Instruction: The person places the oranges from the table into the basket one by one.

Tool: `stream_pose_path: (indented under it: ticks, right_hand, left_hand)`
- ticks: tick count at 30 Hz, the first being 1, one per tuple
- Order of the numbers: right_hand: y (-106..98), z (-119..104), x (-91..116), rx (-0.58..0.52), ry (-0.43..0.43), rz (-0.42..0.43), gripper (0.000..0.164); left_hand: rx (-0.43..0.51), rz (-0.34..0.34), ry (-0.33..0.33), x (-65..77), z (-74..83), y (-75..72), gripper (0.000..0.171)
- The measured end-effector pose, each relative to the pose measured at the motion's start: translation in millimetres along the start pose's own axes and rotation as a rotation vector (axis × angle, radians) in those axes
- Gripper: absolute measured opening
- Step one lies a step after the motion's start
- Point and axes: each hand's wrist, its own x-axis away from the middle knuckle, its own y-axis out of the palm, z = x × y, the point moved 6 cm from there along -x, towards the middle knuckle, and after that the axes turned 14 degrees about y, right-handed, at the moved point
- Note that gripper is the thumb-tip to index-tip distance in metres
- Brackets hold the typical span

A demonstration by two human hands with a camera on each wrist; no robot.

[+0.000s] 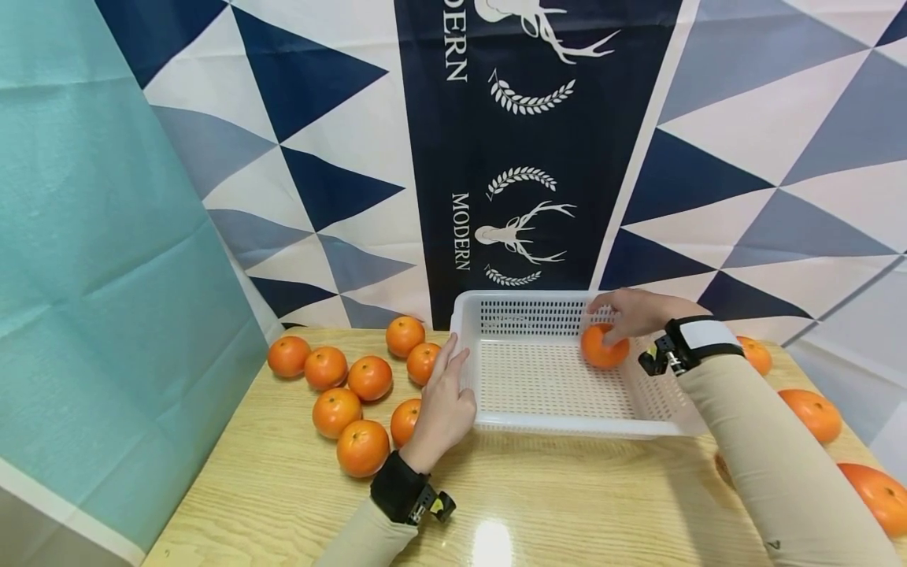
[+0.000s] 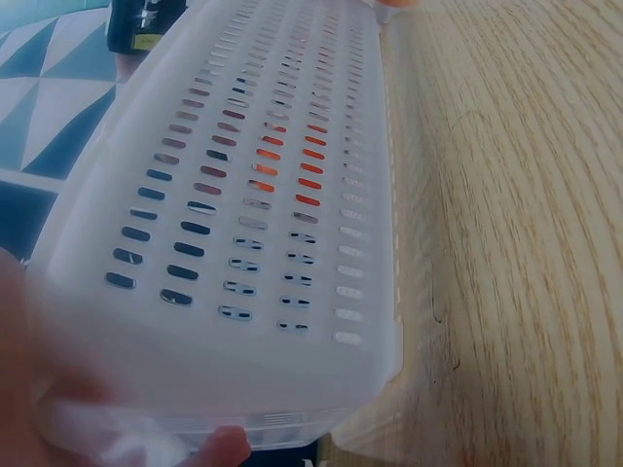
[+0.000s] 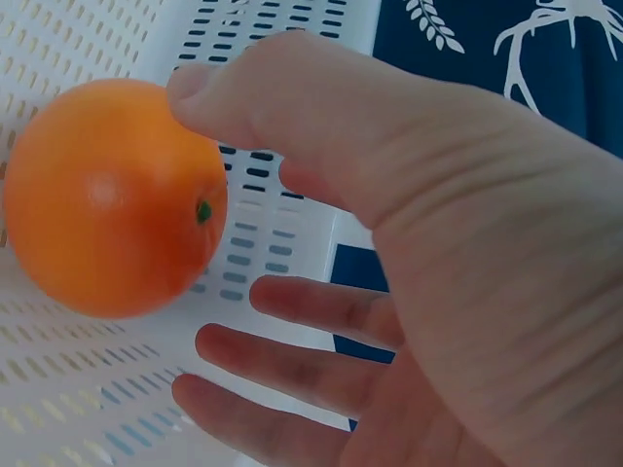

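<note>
A white plastic basket (image 1: pixel 546 425) with slotted walls stands on the table. My left hand (image 1: pixel 446 402) holds its left end, fingers lying along the rim; the left wrist view shows a fingertip (image 2: pixel 226 446) against the end wall (image 2: pixel 214 389). Inside the basket, near the right back corner, is one orange fruit (image 1: pixel 601 348), like a tangerine. My right hand (image 1: pixel 634 311) reaches over it from the back right. Seen from the right wrist, the thumb (image 3: pixel 200 92) touches the tangerine's edge (image 3: pixel 107 214), while the other fingers (image 3: pixel 292 360) are spread apart from it.
Several tangerines (image 1: pixel 363 447) lie on the wooden table (image 1: pixel 553 496) left of the basket, close to my left hand. More tangerines (image 1: pixel 811 413) are on the right, partly behind my right sleeve (image 1: pixel 772 449). A patterned cloth (image 1: pixel 340 157) hangs behind the table.
</note>
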Motion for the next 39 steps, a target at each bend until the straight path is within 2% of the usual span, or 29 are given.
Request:
stream_pose_path:
  ticks: [5,14,20,32,39]
  right_hand:
    - [-8.2,1.8,8.3,-0.013,-0.013,0.031,0.07]
    - [-30.2,-5.8,21.7,0.043,-0.03,0.113,0.071]
    - [-36.2,-6.3,26.8,0.059,-0.027,0.124,0.068]
    - [-47.9,29.2,41.4,0.125,-0.018,0.161,0.067]
    - [-48.4,52.0,47.6,0.126,0.004,0.129,0.069]
  left_hand:
    - [-0.002,0.002,0.003,-0.8,1.4,-1.1,0.066]
    - [-0.007,0.016,0.006,-1.3,2.5,-4.1,0.066]
    - [-0.001,0.022,0.004,-0.3,2.0,-4.7,0.066]
    - [-0.004,0.025,-0.004,0.7,2.5,-1.4,0.067]
    - [-0.001,0.026,0.001,0.9,3.3,-0.8,0.067]
